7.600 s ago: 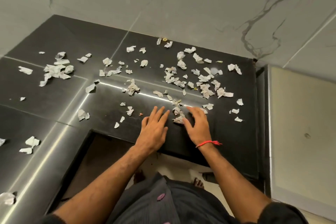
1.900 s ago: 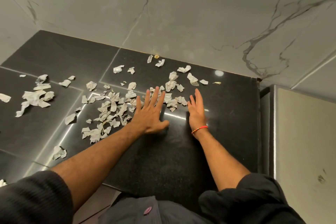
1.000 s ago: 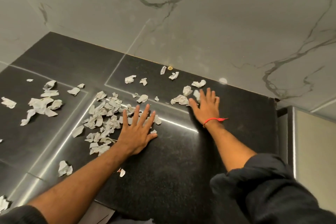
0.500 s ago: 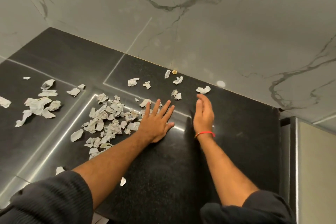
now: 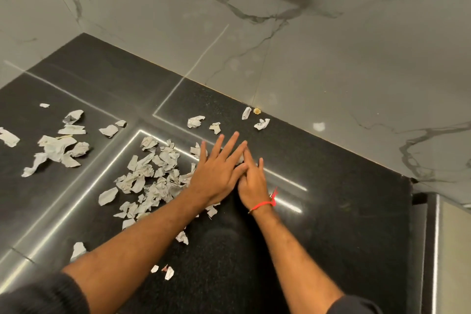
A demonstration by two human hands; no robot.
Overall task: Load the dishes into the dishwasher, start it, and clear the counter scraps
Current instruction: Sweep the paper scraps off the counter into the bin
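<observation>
Your left hand (image 5: 216, 173) lies flat on the black worktop (image 5: 331, 199), fingers straight and spread, its edge against the main heap of paper scraps (image 5: 150, 173) toward the worktop's left side. Your right hand (image 5: 252, 181) stands on edge beside it, fingers straight, touching the left hand's fingers and holding nothing. A few loose scraps (image 5: 261, 123) lie near the back edge by the wall.

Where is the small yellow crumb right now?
Head view: the yellow crumb lies at the counter's back edge against the wall, just right of a paper scrap.
</observation>
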